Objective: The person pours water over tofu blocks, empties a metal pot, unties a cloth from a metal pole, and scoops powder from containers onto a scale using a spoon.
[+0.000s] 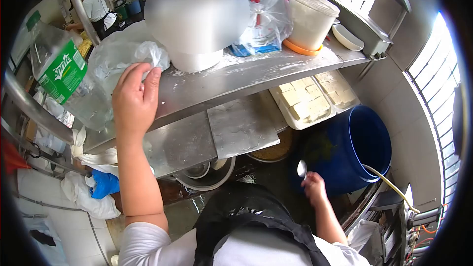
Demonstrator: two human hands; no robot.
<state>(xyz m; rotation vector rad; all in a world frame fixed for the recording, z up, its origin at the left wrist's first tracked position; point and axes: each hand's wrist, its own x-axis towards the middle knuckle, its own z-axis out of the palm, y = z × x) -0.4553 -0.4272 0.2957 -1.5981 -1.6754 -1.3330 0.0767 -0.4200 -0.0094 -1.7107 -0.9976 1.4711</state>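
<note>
My left hand (pixel 135 99) is raised over the steel shelf's left part, its fingers bent together beside a clear plastic bag (pixel 152 54); whether something small is between the fingertips is hidden. Low on the right, my right hand (pixel 314 188) grips a metal spoon (pixel 302 168), bowl upward, in front of a blue barrel (pixel 327 152). A large Sprite bottle (pixel 63 71) leans left of my left hand. On the steel shelf (pixel 197 88) a white container (pixel 197 61) stands, its upper part blurred.
A bagged scale (pixel 258 19) and a lidded white tub (pixel 311 17) on an orange plate (pixel 301 48) stand at the back. Trays of white blocks (pixel 303 101) lie on the lower shelf. Metal basins (pixel 217 180) sit below. Another person (pixel 98 12) stands far left.
</note>
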